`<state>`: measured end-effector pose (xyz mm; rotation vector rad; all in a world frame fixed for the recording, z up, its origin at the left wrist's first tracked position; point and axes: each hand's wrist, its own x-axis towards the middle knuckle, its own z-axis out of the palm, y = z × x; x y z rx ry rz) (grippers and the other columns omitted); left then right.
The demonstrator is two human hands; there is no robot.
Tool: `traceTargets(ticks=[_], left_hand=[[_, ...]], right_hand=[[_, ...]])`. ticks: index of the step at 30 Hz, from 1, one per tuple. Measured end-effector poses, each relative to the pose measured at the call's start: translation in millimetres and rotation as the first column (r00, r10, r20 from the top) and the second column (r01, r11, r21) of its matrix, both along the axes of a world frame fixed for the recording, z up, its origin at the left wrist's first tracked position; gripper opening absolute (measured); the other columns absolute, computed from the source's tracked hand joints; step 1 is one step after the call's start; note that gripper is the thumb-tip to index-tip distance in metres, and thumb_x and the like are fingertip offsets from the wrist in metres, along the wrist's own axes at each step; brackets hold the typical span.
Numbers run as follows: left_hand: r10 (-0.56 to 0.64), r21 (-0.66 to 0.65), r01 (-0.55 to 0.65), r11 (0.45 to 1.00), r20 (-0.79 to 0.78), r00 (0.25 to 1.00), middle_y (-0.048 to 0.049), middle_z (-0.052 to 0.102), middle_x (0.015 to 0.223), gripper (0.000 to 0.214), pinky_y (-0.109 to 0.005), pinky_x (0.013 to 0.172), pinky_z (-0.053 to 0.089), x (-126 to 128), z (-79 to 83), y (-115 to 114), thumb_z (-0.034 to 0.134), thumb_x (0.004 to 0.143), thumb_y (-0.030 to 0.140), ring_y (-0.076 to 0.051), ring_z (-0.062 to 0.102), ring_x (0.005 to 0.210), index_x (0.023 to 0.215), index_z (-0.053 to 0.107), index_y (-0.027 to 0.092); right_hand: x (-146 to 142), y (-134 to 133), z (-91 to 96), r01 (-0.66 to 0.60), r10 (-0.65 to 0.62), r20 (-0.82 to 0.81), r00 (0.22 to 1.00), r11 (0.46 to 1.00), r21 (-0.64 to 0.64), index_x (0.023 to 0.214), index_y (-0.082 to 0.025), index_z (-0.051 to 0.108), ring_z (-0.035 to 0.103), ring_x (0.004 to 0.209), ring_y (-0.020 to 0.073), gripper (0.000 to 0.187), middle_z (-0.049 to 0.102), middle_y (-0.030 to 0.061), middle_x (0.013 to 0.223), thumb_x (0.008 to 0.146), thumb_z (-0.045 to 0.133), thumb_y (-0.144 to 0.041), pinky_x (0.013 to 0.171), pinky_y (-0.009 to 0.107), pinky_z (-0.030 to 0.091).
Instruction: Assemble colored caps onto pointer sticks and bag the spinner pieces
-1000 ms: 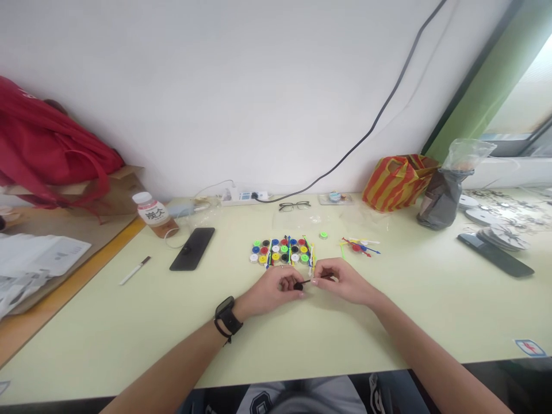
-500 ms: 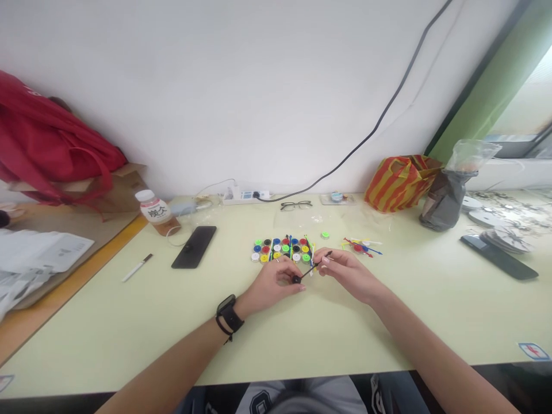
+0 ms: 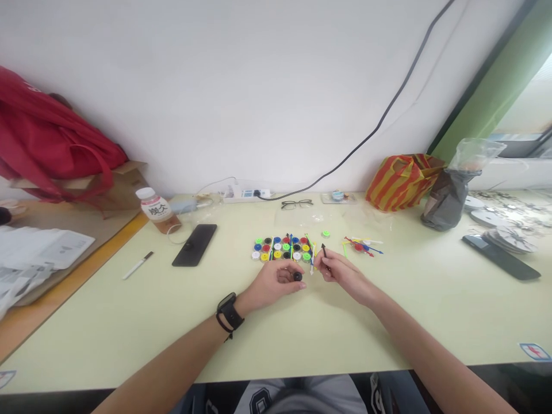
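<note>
My left hand (image 3: 271, 283), with a black watch on its wrist, pinches a small black round piece (image 3: 297, 276) just above the pale green table (image 3: 328, 328). My right hand (image 3: 340, 270) pinches a thin black stick (image 3: 324, 250) that points up, apart from the round piece. Just beyond both hands lies a block of several coloured round pieces with coloured sticks among them (image 3: 282, 248). A lone green round piece (image 3: 325, 234) and a small heap of loose coloured sticks (image 3: 361, 246) lie to the right of the block.
A black phone (image 3: 195, 245), a white pen (image 3: 137, 265) and a drink bottle (image 3: 156, 210) lie at the left. Glasses (image 3: 296, 203) and a power strip (image 3: 245, 196) sit by the wall. A striped bag (image 3: 401, 180), a grey pouch (image 3: 446, 204) and another dark phone (image 3: 500, 257) are at the right.
The black stick, joined to the round piece a second ago, has come away from it. My right hand lifted the stick up and to the right; my left hand kept the round piece.
</note>
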<state>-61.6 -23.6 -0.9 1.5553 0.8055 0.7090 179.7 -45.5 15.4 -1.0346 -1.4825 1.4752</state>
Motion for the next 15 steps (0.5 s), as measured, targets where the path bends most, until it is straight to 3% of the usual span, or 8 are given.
traceTargets(ticks=[6,12,15], left_hand=[[0.018,0.030,-0.019,0.999,0.029,0.999,-0.0071,0.071,0.097,0.042,-0.032,0.081,0.057,0.5,2.5,0.9,0.089,0.078,0.041,-0.017,0.067,0.082,0.108,0.073,0.015],[0.024,0.037,-0.025,0.999,0.022,0.999,-0.0076,0.072,0.098,0.043,-0.032,0.083,0.057,1.4,3.6,0.3,0.088,0.080,0.042,-0.017,0.068,0.083,0.110,0.074,0.015],[0.025,0.050,-0.026,0.998,0.016,1.000,-0.0080,0.073,0.099,0.042,-0.032,0.084,0.057,1.4,3.4,0.1,0.087,0.081,0.041,-0.018,0.068,0.084,0.111,0.074,0.015]], right_hand=[[-4.4,-7.9,13.9,-0.062,0.012,0.221,0.975,0.973,0.222,0.085,-0.023,0.056,0.048,0.082,0.0179,0.016,0.046,0.0028,0.095,0.097,0.046,-0.027,0.073,0.031,0.045],[-2.4,-7.4,6.5,-0.131,0.070,0.253,0.965,0.964,0.232,0.095,-0.025,0.056,0.048,0.081,0.0181,0.018,0.045,0.0027,0.095,0.102,0.041,-0.031,0.075,0.032,0.048],[-1.9,-4.9,-0.1,-0.111,0.039,0.250,0.968,0.953,0.282,0.102,-0.026,0.063,0.051,0.084,0.0180,0.021,0.049,0.0029,0.095,0.104,0.044,-0.036,0.081,0.034,0.051]])
